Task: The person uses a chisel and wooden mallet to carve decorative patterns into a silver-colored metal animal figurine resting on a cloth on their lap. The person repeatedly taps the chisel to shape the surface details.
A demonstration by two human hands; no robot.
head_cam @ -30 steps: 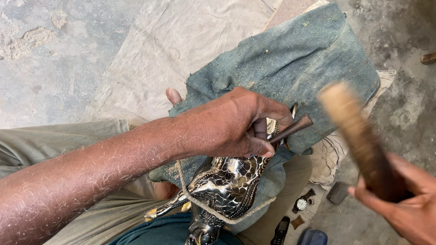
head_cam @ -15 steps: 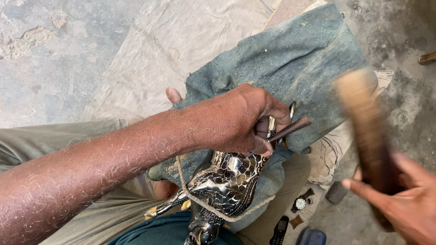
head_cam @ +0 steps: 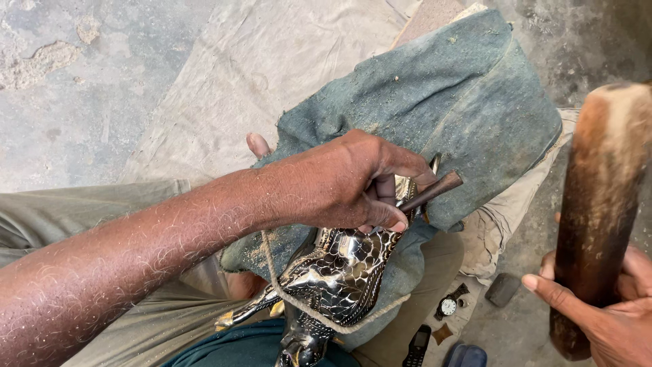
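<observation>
Left hand (head_cam: 353,180): grip closed on a dark chisel (head_cam: 431,192), its tip down against the metal figure (head_cam: 339,272).
Right hand (head_cam: 604,316): grip wrapped low on a wooden mallet (head_cam: 601,204), held upright well right of the chisel.
Under the left grip: blue-grey cloth (head_cam: 462,102); a cord (head_cam: 299,302) crosses the figure.
Below, on the floor: wristwatch (head_cam: 448,306).
</observation>
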